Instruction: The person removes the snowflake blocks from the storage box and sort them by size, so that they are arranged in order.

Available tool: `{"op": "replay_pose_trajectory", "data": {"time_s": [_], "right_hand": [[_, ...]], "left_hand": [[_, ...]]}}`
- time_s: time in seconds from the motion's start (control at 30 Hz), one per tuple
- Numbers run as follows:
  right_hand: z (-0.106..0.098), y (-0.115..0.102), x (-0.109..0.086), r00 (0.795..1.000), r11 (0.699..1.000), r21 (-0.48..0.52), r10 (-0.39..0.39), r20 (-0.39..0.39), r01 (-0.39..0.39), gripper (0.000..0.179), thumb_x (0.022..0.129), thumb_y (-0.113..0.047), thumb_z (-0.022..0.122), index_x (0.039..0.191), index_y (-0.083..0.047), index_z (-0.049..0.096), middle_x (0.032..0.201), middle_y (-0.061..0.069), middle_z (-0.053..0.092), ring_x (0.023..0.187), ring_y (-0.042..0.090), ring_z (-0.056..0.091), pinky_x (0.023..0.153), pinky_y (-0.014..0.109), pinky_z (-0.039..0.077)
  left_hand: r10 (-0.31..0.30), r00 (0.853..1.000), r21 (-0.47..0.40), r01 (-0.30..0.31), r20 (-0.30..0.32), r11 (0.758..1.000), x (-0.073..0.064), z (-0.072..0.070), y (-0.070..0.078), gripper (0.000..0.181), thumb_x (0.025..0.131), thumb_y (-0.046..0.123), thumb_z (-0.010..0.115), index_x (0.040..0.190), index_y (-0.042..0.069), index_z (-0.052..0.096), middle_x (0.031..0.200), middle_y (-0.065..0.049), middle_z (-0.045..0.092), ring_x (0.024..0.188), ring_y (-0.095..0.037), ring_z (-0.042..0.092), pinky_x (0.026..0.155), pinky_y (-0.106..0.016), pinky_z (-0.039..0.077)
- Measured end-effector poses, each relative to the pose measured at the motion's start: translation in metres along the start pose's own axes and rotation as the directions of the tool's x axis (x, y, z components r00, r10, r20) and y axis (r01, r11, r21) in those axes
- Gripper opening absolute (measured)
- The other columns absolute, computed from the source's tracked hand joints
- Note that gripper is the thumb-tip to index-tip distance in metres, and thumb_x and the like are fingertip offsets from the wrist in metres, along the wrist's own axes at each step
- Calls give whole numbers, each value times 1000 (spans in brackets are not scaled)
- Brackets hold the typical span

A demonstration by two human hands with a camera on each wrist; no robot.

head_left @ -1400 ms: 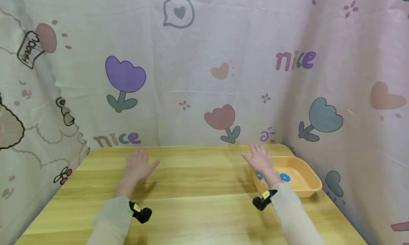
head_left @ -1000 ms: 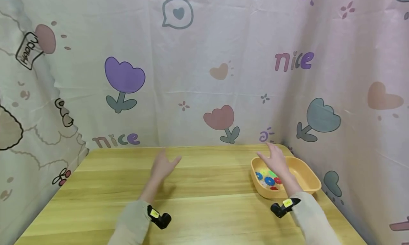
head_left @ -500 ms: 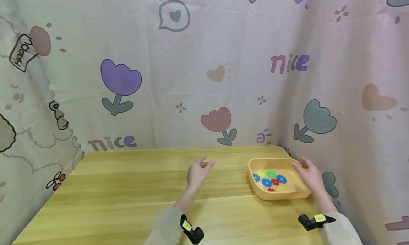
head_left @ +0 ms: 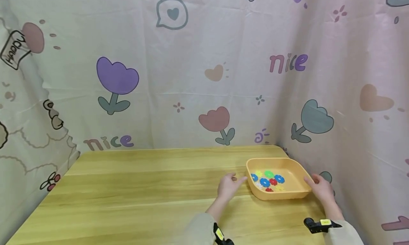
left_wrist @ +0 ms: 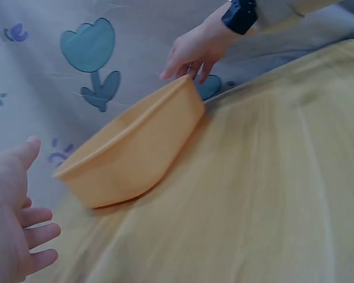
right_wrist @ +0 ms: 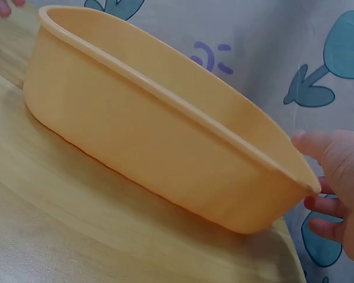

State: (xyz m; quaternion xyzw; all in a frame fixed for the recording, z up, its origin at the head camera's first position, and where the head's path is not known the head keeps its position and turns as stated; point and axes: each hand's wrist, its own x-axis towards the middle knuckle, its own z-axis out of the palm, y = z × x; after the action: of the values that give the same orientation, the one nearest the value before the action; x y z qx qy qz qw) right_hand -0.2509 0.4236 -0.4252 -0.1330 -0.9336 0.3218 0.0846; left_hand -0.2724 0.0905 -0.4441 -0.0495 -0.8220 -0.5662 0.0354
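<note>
A yellow-orange plastic basin [head_left: 295,194] stands on the wooden table at the right. Several small flower-shaped plastic pieces [head_left: 265,182] in blue, red, green, yellow and white lie in its left part. Just left of the basin is my left hand [head_left: 228,186], thumb pointing at the rim and a gap still showing in the left wrist view [left_wrist: 15,215]. At the opposite end, my right hand [head_left: 322,190] straddles the right rim. In the right wrist view its thumb [right_wrist: 310,143] lies at the rim and its relaxed fingers [right_wrist: 327,206] sit outside the wall.
The wooden table [head_left: 143,188] stretches away to the left. A printed curtain [head_left: 179,67] hangs behind it and along both sides, close to the basin's right end. A black wrist camera [head_left: 321,224] is strapped at the right sleeve.
My left hand has swept right from the table's left side to beside the basin. My right hand has moved right and down, from over the basin to its right rim. The basin stays put.
</note>
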Motion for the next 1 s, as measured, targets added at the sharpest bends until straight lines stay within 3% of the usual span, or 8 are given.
{"op": "replay_pose_trajectory", "data": {"time_s": [0.2,0.4,0.63,0.73,0.87,1.0], "right_hand": [[3,6,2,1000,1000,9,26,12,-26,68,95,-35,45,130,21,28,127,43,34,112,53,39,93,60,34],[6,7,4,1000,1000,25,6,-11,-6,54,90,-12,47,127,23,32,122,43,40,106,52,45,89,56,40],[11,12,9,999,993,109,49,-10,-47,50,87,-6,47,127,19,35,120,41,43,103,48,48,80,47,47],[16,23,16,997,987,143,70,-9,-68,48,88,-8,48,128,16,37,117,38,46,97,43,51,65,35,52],[20,30,19,999,981,186,53,-11,-50,45,90,-9,51,126,15,39,112,34,50,87,30,56,50,24,49],[16,15,11,999,976,220,0,38,-8,50,88,-11,53,126,18,37,112,36,49,88,30,56,59,24,50]], "left_hand": [[-40,998,-31,41,46,999,-6,27,0,61,80,41,70,116,-6,58,98,-15,67,88,-28,64,72,-37,55],[-53,997,10,53,52,999,-9,40,4,55,81,40,69,114,-2,60,103,-15,66,93,-32,62,77,-45,53],[-92,994,22,91,54,996,-8,42,5,41,83,34,68,111,4,62,103,-9,66,95,-27,61,79,-44,52],[-106,993,-1,107,52,994,-8,40,5,40,85,31,67,116,6,61,109,-9,65,101,-28,60,83,-44,51],[-100,994,-30,102,48,994,-8,37,6,44,85,24,66,124,4,57,116,-13,62,107,-32,57,86,-45,50],[-111,993,-66,114,41,991,-7,34,6,48,85,17,66,129,3,53,122,-15,59,111,-34,55,88,-43,50]]}}
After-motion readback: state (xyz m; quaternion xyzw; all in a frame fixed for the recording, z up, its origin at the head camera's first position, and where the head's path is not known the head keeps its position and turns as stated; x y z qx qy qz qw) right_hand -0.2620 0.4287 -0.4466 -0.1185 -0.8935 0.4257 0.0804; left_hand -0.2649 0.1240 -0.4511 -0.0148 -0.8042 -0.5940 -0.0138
